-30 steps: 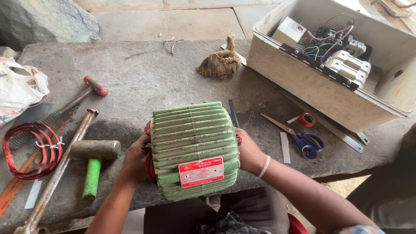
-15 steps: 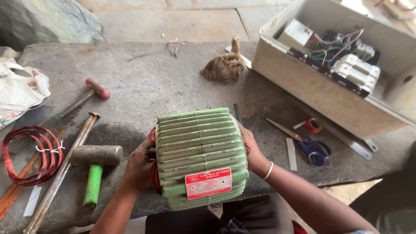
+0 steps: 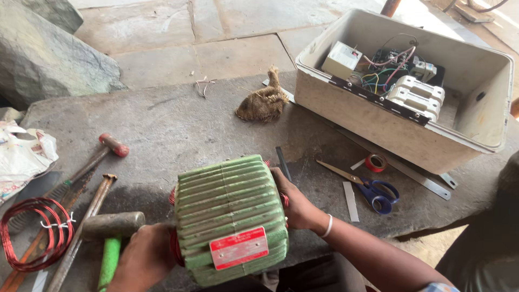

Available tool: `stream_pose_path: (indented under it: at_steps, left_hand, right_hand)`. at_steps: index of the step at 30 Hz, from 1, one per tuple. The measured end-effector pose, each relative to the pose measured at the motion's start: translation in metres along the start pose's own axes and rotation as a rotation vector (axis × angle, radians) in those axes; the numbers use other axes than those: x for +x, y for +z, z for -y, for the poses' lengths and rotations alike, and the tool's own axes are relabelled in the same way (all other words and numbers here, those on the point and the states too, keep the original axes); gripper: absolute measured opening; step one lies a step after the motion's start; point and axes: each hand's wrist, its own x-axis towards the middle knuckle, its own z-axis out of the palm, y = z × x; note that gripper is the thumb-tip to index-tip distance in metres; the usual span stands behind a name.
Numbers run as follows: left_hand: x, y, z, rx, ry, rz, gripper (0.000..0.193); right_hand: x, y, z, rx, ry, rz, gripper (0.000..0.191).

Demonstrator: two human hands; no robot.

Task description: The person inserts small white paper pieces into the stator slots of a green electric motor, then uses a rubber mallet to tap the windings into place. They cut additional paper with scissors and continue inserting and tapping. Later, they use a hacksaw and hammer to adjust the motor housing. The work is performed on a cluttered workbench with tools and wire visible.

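A green finned motor housing (image 3: 227, 208) with a red label plate sits at the near edge of a grey stone slab (image 3: 178, 130). Red copper windings show at both of its ends. My left hand (image 3: 143, 259) grips its left end. My right hand (image 3: 294, 203), with a white bangle on the wrist, presses against its right end. A thin dark strip (image 3: 282, 162) lies just behind the right hand.
A green-handled mallet (image 3: 111, 238), a red-tipped hammer (image 3: 102, 151), a metal rod (image 3: 81, 232) and a red wire coil (image 3: 32, 232) lie left. Blue-handled scissors (image 3: 367, 186), a red tape roll (image 3: 376, 162) and a white box of electrical parts (image 3: 405, 92) are right; a fibre bundle (image 3: 265, 103) behind.
The view has shifted, so the housing now sits lower and left in frame. Both hands stay on its ends, and the housing looks slightly turned.
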Motion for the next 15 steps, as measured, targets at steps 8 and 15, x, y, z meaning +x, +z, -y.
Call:
stream_pose_path:
  at_steps: [8,15]
  left_hand:
    - [0.020,0.018,0.019,-0.351,0.414,0.072,0.047]
    - [0.022,0.039,0.033,-0.234,0.031,-0.045,0.038]
  right_hand:
    - [-0.003,-0.003,-0.002,0.172,0.083,0.049,0.088]
    - [-0.006,-0.003,0.010,0.075,0.036,0.003,0.081]
